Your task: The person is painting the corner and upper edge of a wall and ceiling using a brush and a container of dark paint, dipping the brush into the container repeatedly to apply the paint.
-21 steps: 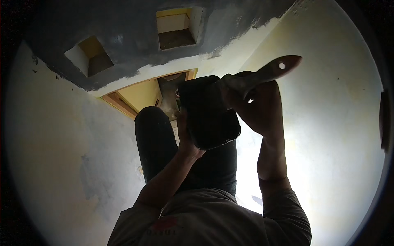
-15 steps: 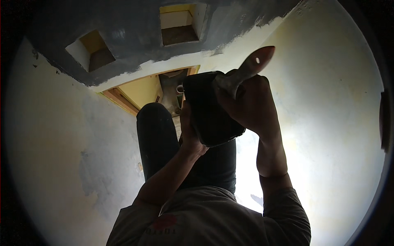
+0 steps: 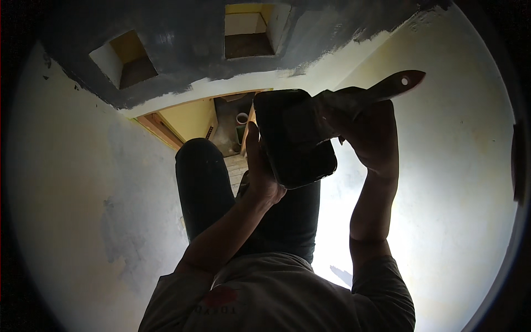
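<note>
- We had the dark tub (image 3: 307, 171) in front of the body, above the thighs, its opening facing up toward the head camera.
- Our left hand (image 3: 264, 176) gripped the tub along its left side, thumb lying up the wall; the other fingers were hidden.
- Our right hand (image 3: 371, 135) was closed around the brush (image 3: 387, 88), its pale handle pointing out to the right and its head reaching over the tub.
- The tub's inside was too dark for us to tell whether the bristles touched paint or the wall of the tub.
- We judged the step in hand to be loading the brush or wiping off its excess.
- The next move, in our judgement, called for a level tub and a drip-free brush before any lift toward the grey-painted wall (image 3: 188, 61), which ended in a ragged edge above a pale strip.
</note>
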Tool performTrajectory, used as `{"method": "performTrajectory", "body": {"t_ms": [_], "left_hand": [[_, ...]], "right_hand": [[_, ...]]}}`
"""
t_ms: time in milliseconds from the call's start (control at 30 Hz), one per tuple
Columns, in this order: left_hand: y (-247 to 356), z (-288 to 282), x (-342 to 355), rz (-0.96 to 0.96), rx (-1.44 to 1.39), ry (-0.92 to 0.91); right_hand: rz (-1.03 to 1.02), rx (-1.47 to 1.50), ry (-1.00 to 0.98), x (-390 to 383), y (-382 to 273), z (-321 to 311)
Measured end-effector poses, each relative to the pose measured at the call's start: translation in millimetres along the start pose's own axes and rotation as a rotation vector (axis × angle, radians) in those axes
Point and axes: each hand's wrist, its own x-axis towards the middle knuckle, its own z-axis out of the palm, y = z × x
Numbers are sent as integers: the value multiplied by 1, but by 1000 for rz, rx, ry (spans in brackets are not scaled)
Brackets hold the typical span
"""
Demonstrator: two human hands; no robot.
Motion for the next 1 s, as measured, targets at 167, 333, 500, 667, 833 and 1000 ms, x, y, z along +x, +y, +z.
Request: {"method": "performTrajectory", "body": {"t_ms": [167, 333, 500, 667, 833, 1000], "left_hand": [[9, 12, 15, 77, 100, 43], [15, 3, 13, 3, 153, 140], [22, 9, 13, -21, 93, 204], [17, -3, 16, 50, 148, 5], [13, -4, 23, 51, 105, 70], [16, -18, 17, 36, 151, 18]], "right_hand": [[-67, 30, -162, 0, 12, -1], [-87, -114, -252, -8, 5, -3], [-138, -143, -567, 13, -13, -27], [-246, -172, -519, 29, -2, -31], [4, -229, -494, 30, -7, -13], [280, -185, -551, 37, -6, -18]]}}
